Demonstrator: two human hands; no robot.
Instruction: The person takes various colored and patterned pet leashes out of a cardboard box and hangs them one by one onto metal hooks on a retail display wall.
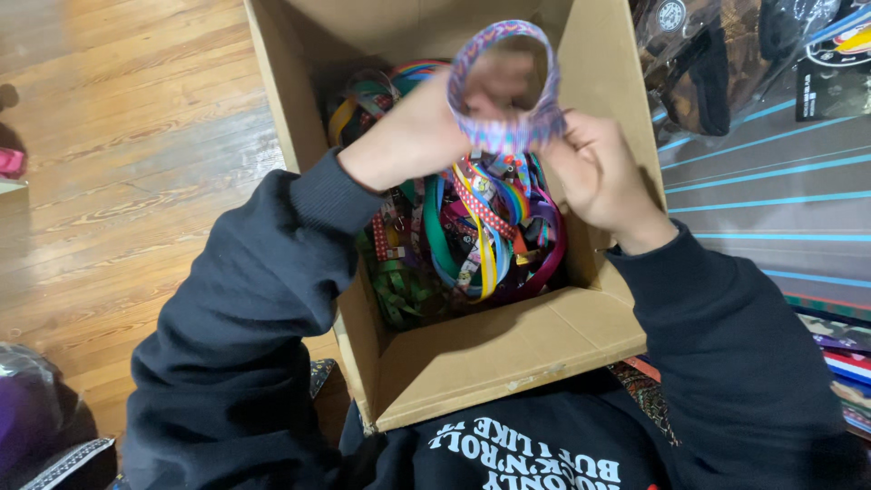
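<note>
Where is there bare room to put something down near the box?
The wooden floor left of the cardboard box lies bare, out to a pink thing at the edge. The box is crowded with coloured straps. Both hands, left hand and right hand, hold a strap loop above it.

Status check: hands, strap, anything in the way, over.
Left hand and right hand both pinch the patterned strap loop above the cardboard box. Box full of tangled colourful straps. Nothing blocking either hand.
</note>
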